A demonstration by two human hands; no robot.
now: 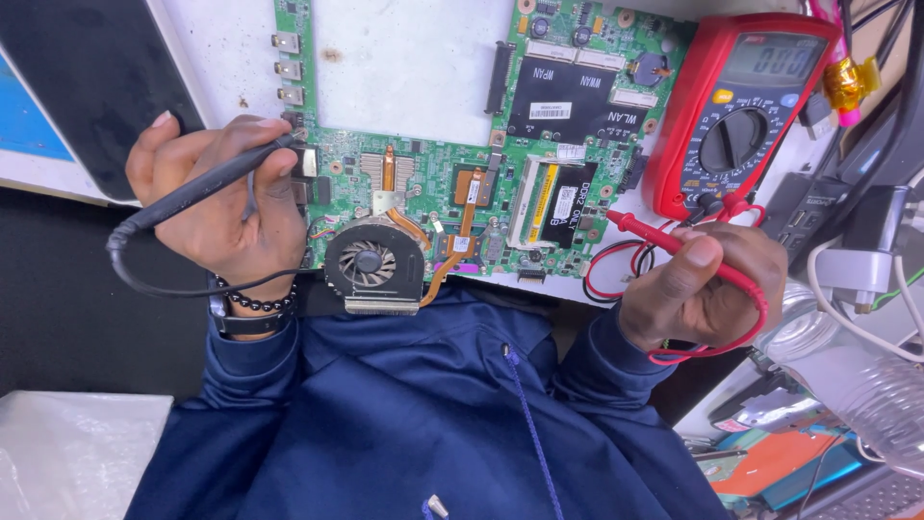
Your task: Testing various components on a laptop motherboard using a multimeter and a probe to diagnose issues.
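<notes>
Nearest to me, against my dark blue sweatshirt point(423, 414), sits the near edge of the green laptop motherboard point(433, 183), which I take as my landmark. My left hand point(217, 207) is closed around the black probe point(207, 183) at the board's left edge, and the probe's tip touches a metal connector on that edge. Its black lead point(164, 279) loops below my wrist, beside a beaded bracelet point(250, 303). My right hand point(698, 284) is closed on the red probe point(664, 241) just off the board's right near corner, the tip pointing towards the board without touching it; the red lead point(616, 274) curls beneath. On the board's near edge is the round black cooling fan point(373, 265) with copper heat pipes running from it. Beyond my right hand, just right of the board, the red multimeter point(736, 116) lies on the white worktop point(409, 58). Left of the board's far side lies a dark flat panel point(91, 82).
</notes>
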